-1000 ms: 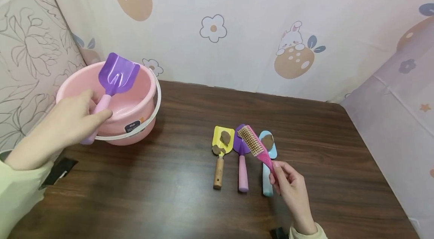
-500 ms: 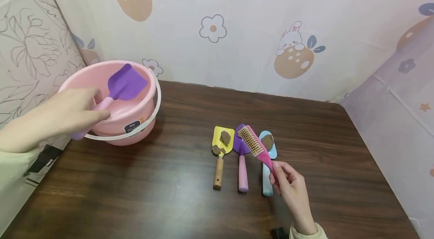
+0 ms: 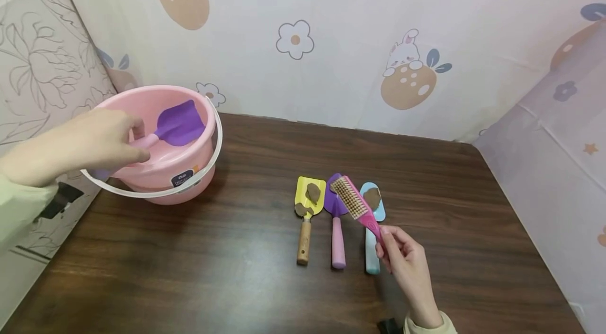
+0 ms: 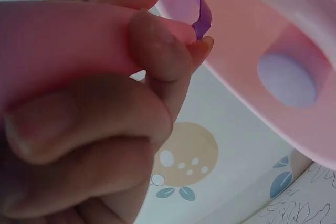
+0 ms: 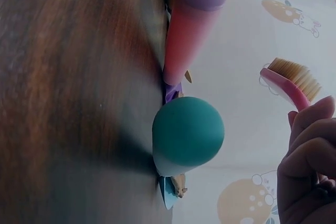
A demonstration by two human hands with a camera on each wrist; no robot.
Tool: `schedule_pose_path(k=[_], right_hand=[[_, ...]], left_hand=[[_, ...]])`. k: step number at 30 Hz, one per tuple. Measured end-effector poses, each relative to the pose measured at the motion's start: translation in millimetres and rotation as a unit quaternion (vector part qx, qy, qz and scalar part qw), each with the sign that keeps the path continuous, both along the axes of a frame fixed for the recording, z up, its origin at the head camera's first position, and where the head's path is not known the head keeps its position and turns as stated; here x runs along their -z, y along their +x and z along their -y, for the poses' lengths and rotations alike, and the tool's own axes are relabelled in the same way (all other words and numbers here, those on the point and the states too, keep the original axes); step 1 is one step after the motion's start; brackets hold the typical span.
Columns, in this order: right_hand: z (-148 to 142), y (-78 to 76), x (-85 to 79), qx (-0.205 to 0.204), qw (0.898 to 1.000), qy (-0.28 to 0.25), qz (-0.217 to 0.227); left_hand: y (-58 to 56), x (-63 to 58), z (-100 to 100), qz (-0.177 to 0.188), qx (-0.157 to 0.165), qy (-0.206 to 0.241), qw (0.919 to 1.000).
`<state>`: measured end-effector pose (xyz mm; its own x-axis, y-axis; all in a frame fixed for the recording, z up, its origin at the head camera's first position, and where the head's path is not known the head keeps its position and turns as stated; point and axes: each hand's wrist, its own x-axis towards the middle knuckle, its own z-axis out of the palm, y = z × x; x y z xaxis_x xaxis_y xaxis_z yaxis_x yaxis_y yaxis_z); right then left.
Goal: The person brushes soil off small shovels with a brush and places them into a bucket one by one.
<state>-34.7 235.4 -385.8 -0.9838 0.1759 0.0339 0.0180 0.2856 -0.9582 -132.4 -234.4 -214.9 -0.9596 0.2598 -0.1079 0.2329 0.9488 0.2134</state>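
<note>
My left hand (image 3: 104, 137) grips the pink handle of a small purple shovel (image 3: 182, 123), whose blade hangs over the mouth of a pink bucket (image 3: 139, 181). In the left wrist view the fingers (image 4: 157, 45) curl round that pink handle, and only a sliver of the blade shows. On the right, my right hand (image 3: 407, 265) pinches the handle end of a pink brush (image 3: 352, 200), bristles showing. The brush overlaps two shovels on the table in the head view; the right wrist view has the brush (image 5: 289, 85) apart from their handles.
Side by side on the dark wooden table (image 3: 227, 250) lie a yellow shovel (image 3: 303, 242), a second purple shovel (image 3: 337, 244) and a light blue shovel (image 3: 372, 260), with brown clumps on their blades. A white bail (image 3: 208, 168) hangs at the bucket's front. Patterned cloth (image 3: 341, 81) stands behind.
The left hand has turned the purple shovel so its blade lies lower over the bucket, pointing right. The bucket's bail has swung down a little. The right hand and brush have stayed put.
</note>
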Motion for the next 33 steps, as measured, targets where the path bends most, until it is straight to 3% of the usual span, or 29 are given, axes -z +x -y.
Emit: schedule_pose_path(k=[14, 22, 33], right_hand=[[2.4, -0.2, -1.5, -0.004, 1.0, 0.005, -0.004], [6.5, -1.7, -2.7, -0.003, 1.0, 0.017, 0.0], [8.4, -1.5, -2.1, -0.002, 1.0, 0.026, -0.004]], left_hand=[[-23.6, 2.4, 4.1, 0.021, -0.013, -0.069, 0.9973], [-33.7, 7.2, 10.5, 0.041, -0.021, -0.075, 0.9961], [-39.6, 18.7, 10.2, 0.033, 0.036, -0.072, 0.9962]])
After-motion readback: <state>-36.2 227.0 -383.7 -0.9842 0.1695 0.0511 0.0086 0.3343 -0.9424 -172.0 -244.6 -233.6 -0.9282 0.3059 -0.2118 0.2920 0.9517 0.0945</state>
